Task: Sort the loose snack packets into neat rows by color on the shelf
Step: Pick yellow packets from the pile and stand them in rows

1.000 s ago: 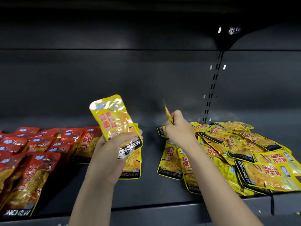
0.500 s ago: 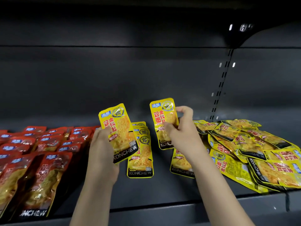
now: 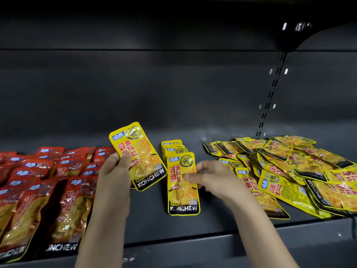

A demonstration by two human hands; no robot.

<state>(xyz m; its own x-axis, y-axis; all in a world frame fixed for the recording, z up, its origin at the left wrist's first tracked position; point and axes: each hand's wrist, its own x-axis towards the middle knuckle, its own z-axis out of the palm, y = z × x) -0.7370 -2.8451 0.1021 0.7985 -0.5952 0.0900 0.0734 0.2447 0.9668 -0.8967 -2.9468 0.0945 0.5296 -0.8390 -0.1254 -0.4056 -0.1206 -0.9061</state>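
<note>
My left hand [image 3: 114,176] holds a yellow snack packet [image 3: 138,155] upright above the shelf, thumb across its face. My right hand [image 3: 214,178] pinches a second yellow packet [image 3: 182,190] by its right edge, thumb on the front. This packet lies at the front of a short overlapping yellow row [image 3: 172,147] in the middle of the shelf. Red packets [image 3: 48,182] stand in rows on the left. A loose heap of yellow packets [image 3: 289,167] lies on the right.
The dark metal shelf [image 3: 193,229] has a raised front lip and a dark back wall. A slotted upright [image 3: 270,97] runs down the back wall at the right, under a bracket of the shelf above.
My right hand has brought its yellow packet down from mid-air onto the front of the middle row. My left hand keeps its packet raised, shifted slightly.
</note>
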